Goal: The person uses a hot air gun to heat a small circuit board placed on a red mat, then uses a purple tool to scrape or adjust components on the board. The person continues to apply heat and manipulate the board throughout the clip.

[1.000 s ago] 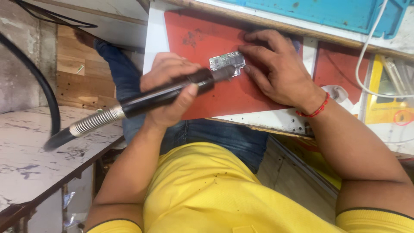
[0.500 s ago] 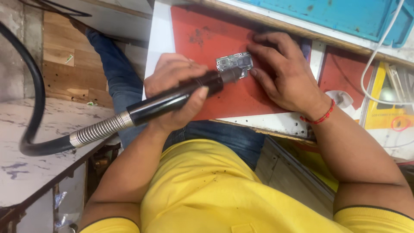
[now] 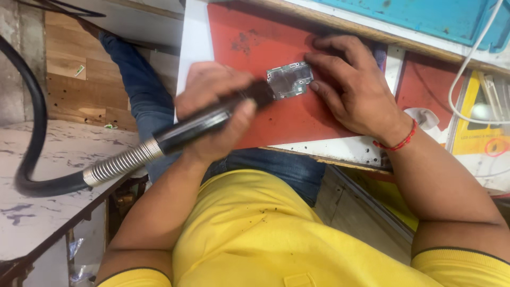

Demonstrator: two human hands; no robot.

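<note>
a thick black hose curves over the marbled side surface at far left and runs into a ribbed metal spring sleeve. that sleeve joins the black hot-air handpiece, which the left hand grips with fingers wrapped fully around it, its nozzle end touching the edge of a small circuit board. the board lies flat on the red mat on the tabletop. the right hand rests beside it, fingers spread, fingertips pressing the board's right edge. a red thread bracelet circles that wrist.
</note>
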